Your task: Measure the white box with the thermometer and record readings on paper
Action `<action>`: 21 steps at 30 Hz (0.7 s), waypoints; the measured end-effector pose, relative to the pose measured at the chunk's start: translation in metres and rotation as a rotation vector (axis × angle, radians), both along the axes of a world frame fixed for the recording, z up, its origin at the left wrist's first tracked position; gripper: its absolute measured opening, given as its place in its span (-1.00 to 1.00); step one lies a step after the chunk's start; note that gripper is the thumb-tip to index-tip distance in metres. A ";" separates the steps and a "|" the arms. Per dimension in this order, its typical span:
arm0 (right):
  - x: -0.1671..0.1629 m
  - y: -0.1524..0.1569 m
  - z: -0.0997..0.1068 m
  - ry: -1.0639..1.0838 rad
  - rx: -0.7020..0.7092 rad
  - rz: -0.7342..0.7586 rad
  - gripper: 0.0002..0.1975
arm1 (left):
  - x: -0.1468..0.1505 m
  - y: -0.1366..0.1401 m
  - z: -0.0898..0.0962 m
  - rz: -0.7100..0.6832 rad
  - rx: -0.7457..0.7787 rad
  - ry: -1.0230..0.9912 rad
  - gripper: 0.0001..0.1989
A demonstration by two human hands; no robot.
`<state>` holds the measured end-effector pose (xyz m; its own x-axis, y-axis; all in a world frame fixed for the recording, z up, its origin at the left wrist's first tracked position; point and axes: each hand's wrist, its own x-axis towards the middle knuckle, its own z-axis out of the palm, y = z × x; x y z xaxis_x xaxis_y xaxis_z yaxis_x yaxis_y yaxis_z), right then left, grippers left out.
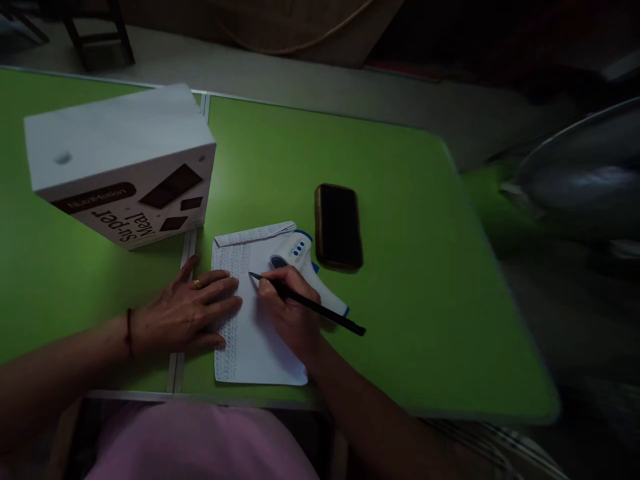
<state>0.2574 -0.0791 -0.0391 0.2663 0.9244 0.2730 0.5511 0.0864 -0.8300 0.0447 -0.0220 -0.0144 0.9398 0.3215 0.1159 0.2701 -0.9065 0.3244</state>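
Note:
A sheet of white paper point(260, 357) lies on the green table, its left part covered in rows of handwriting and its top edge folded over. My left hand point(193, 310) rests flat on the paper's left side, fingers spread, with a ring on one finger. Held between the fingers of my right hand point(293, 317) is a black pen point(325, 307), its tip at the paper just right of the written rows. A white and blue infrared thermometer point(295, 250) lies at the paper's upper right, partly hidden behind my right hand.
Beyond the thermometer lies a dark phone point(339, 227) in a brown-edged case. A large white box point(120, 147) with brown print stands at the left. The green table point(425, 280) has a metal-edged seam. A stool point(100, 37) stands on the floor behind.

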 end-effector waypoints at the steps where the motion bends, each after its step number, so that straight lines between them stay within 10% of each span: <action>1: 0.000 0.000 0.000 -0.001 -0.001 0.009 -0.94 | 0.000 0.000 0.000 0.002 -0.007 0.008 -0.45; 11: 0.004 -0.001 0.005 -0.158 0.016 0.029 -0.93 | 0.000 0.000 0.001 0.004 -0.003 -0.006 -0.44; 21: 0.032 -0.012 0.020 -0.791 0.041 0.458 -0.60 | -0.022 0.009 0.021 0.154 0.040 -0.227 -0.68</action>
